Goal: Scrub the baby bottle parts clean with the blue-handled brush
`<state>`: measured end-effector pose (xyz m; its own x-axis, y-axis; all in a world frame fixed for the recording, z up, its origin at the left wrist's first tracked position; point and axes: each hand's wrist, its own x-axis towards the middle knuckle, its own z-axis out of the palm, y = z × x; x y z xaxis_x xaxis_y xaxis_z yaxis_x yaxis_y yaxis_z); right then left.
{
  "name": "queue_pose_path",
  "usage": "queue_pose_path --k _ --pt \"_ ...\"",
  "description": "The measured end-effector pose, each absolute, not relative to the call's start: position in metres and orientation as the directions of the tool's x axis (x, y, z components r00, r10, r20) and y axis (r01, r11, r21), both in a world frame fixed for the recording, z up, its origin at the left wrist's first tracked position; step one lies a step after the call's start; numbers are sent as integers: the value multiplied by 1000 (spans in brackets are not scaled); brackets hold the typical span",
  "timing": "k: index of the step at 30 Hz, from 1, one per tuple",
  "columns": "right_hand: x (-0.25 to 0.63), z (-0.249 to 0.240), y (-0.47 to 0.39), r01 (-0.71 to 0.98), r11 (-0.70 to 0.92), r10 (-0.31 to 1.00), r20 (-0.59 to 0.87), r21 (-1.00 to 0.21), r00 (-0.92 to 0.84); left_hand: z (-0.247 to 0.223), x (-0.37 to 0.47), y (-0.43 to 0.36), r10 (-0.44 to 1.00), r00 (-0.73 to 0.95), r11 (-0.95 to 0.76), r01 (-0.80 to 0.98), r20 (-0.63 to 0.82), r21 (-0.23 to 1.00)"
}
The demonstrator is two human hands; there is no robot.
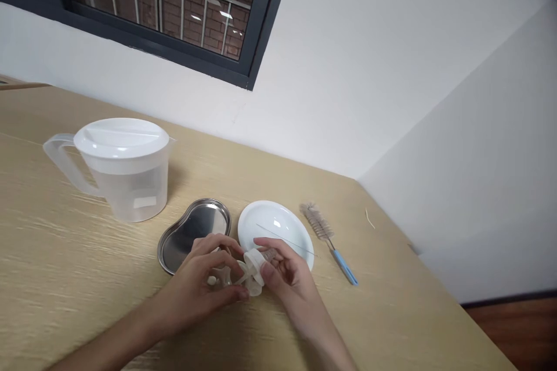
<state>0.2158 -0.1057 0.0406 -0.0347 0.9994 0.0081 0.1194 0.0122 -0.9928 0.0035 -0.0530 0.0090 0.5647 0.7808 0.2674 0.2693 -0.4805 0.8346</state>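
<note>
Hands: two, bare, both in use. Left hand (198, 281), fingers curled around one clear plastic piece (223, 276), thumb below and fingertips on top. Right hand (292, 281), fingers pinching one white ring part (253, 261), thumb on its near side. Both parts are up front, between the hands, just above the desk (391, 301) and near the tray and plate; can't tell if the two parts are joined.

Counts on desk: one pitcher, one tray, one plate, one thin rod, one brush, one short strand.

Ring part: whitish, round, semi-see-through, tilted; a ribbed translucent section (270, 254) sticks out on the right-hand side, partly behind fingers. Clear piece: colorless, irregular outline, mostly covered by left hand, exact shape unclear.

Pitcher (136, 191): upright, white lid on, handle left, spout right, one pale label low on its side. Tray (194, 233): shiny metal, kidney-shaped, right of pitcher, partly behind left hand. Plate (256, 213): white, glossy, right of tray. Thin rod (281, 236) lies across plate, one end past the right rim. Brush (319, 223): grayish bristles, blue handle, right of plate. Strand (369, 218): pale, curved, farther right. One dark-framed window (250, 29) behind, metal bars visible through it.
</note>
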Motion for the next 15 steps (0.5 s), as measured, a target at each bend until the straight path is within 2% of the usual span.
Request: queue_pose_path --k 5,10,15 --pt "212 37 -105 46 51 999 50 -998 -9 9 6 -53 776 537 -528 265 331 807" --pt "210 31 -104 -51 55 998 55 -997 -5 14 8 -53 790 523 -505 256 321 824" --pt "211 29 -105 -65 26 1000 27 -998 -13 18 9 -54 810 510 -474 276 290 836"
